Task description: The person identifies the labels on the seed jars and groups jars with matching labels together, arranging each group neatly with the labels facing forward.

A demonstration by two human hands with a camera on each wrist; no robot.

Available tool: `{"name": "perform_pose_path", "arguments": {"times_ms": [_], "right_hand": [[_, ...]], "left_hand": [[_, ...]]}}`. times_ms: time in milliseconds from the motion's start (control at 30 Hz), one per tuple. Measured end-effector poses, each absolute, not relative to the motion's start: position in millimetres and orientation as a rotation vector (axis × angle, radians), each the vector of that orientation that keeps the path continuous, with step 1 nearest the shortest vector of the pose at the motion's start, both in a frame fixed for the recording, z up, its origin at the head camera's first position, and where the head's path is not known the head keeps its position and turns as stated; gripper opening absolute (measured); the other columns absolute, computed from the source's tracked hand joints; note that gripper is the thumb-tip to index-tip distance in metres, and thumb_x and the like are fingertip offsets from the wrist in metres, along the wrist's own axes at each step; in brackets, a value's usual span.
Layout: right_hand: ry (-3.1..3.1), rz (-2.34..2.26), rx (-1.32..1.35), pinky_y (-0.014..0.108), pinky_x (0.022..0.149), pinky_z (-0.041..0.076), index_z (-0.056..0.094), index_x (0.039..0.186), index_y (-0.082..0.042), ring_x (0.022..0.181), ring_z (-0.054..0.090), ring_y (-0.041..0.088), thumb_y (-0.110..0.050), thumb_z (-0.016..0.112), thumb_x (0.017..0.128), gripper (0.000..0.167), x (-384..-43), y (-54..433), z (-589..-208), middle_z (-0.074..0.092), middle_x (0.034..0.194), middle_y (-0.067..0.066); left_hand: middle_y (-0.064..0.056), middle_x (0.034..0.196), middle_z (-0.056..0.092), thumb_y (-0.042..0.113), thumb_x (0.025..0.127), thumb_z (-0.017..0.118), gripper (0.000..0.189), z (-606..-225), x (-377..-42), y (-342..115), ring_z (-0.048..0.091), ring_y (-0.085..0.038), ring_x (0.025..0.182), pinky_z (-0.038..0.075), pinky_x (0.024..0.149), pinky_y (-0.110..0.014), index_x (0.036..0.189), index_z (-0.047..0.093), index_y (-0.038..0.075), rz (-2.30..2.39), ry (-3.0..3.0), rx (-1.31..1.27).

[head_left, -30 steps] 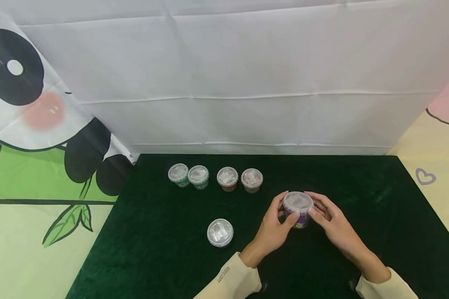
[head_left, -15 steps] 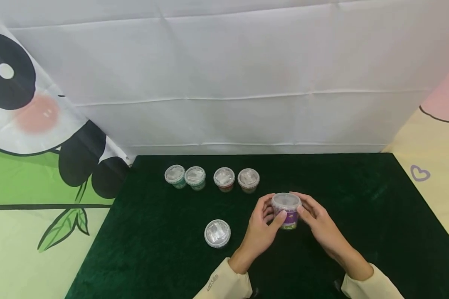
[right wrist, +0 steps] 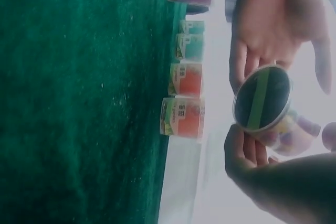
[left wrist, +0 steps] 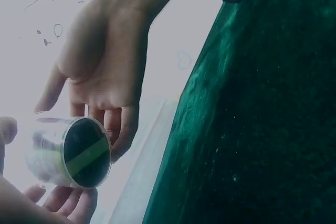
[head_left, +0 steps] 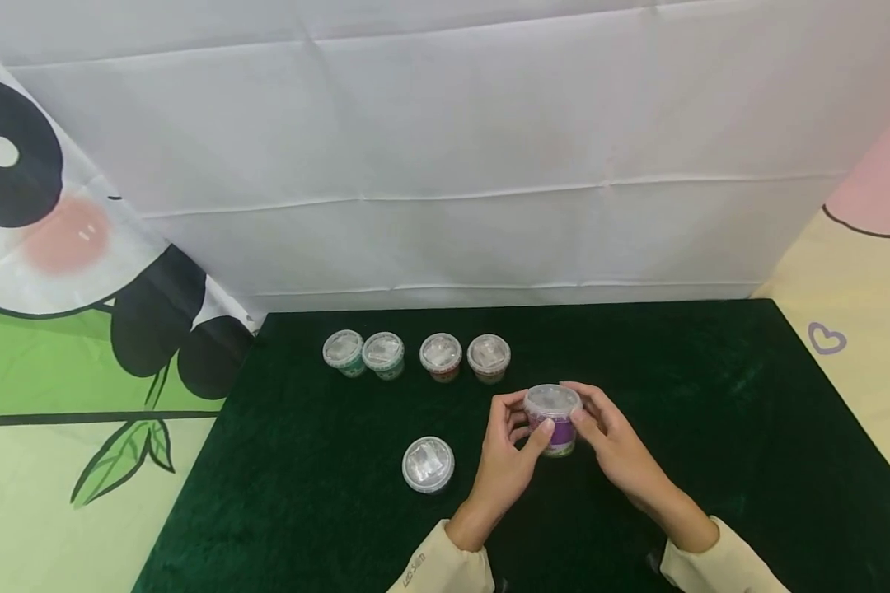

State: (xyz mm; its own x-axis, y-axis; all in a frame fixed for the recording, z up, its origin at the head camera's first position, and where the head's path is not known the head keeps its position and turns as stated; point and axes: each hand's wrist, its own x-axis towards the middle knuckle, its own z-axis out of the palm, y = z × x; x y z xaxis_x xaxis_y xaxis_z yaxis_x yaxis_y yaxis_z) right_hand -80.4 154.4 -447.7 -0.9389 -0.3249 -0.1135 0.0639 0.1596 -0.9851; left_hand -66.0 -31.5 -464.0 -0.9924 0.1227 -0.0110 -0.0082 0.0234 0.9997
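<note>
A lidded clear plastic tub (head_left: 561, 433) with a purple label is held between both hands, off the table. My left hand (head_left: 506, 469) grips its left side, thumb on the front and fingers behind. On the other side my right hand (head_left: 626, 463) holds it with thumb in front and fingers near the lid rim. From below, in the left wrist view, the tub's dark base (left wrist: 88, 153) shows a green strip across it. The right wrist view has the same tub (right wrist: 286, 135) tilted between the two sets of fingers.
Several similar lidded tubs (head_left: 441, 352) stand in a row near the back, with teal and reddish contents. Another tub (head_left: 428, 465), purple-labelled in the right wrist view, stands left of the hands. Dark green cloth (head_left: 304, 486) covers the table; a white sheet (head_left: 445, 165) hangs behind.
Both hands and the held tub appear further left in the head view, though the whole view has shifted slightly too. The tub has turned so more of its purple label faces front.
</note>
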Motion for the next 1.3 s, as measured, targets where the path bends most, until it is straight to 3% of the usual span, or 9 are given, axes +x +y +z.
{"name": "perform_pose_path", "arguments": {"times_ms": [167,400,700,933,1100,1300], "right_hand": [[2.059,-1.874,-0.264,0.063,0.119,0.037,0.031,0.16,-0.003,0.149,0.039,0.047,-0.026,0.04,0.117,0.05,-83.4,160.2,-447.9,0.043,0.159,0.026],[2.137,-1.853,-0.241,0.064,0.12,0.036,0.03,0.161,-0.005,0.151,0.038,0.046,-0.026,0.045,0.115,0.052,-81.5,150.5,-452.1,0.038,0.163,0.025],[2.097,-1.889,-0.247,0.068,0.12,0.033,0.034,0.159,-0.004,0.15,0.039,0.047,-0.028,0.042,0.116,0.05,-89.8,147.6,-454.7,0.042,0.161,0.025],[2.132,-1.855,-0.208,0.065,0.12,0.033,0.031,0.162,-0.005,0.151,0.037,0.047,-0.031,0.042,0.116,0.054,-94.8,145.4,-451.6,0.036,0.164,0.025],[2.145,-1.86,-0.189,0.062,0.12,0.037,0.032,0.161,-0.004,0.149,0.042,0.044,-0.03,0.043,0.116,0.053,-99.5,145.9,-448.4,0.041,0.162,0.025],[2.111,-1.864,-0.169,0.064,0.121,0.033,0.028,0.164,-0.004,0.152,0.037,0.047,-0.03,0.042,0.116,0.056,-101.5,148.8,-447.2,0.035,0.166,0.026]], "left_hand": [[-0.014,0.14,0.057,0.021,0.107,0.063,0.048,-466.6,-69.8,-32.4,0.061,-0.026,0.125,0.051,0.109,-0.032,0.149,0.046,0.005,2.195,2.097,0.139],[-0.015,0.136,0.058,0.02,0.104,0.07,0.049,-469.9,-69.5,-29.0,0.063,-0.023,0.118,0.052,0.105,-0.028,0.144,0.049,0.001,2.3,2.099,0.042],[-0.012,0.145,0.052,0.023,0.109,0.062,0.051,-467.2,-71.9,-29.7,0.057,-0.024,0.126,0.049,0.109,-0.034,0.153,0.043,0.007,2.201,2.112,0.013],[-0.013,0.142,0.057,0.02,0.107,0.065,0.051,-466.0,-82.1,-28.8,0.059,-0.024,0.122,0.05,0.107,-0.034,0.152,0.048,0.004,2.237,2.088,-0.052],[-0.011,0.144,0.057,0.022,0.108,0.063,0.049,-465.2,-88.2,-27.4,0.057,-0.025,0.124,0.049,0.108,-0.039,0.153,0.048,0.007,2.208,2.086,-0.056],[-0.011,0.143,0.061,0.023,0.109,0.062,0.047,-464.7,-92.6,-29.0,0.059,-0.026,0.125,0.049,0.11,-0.042,0.152,0.051,0.008,2.208,2.051,-0.056]]}}
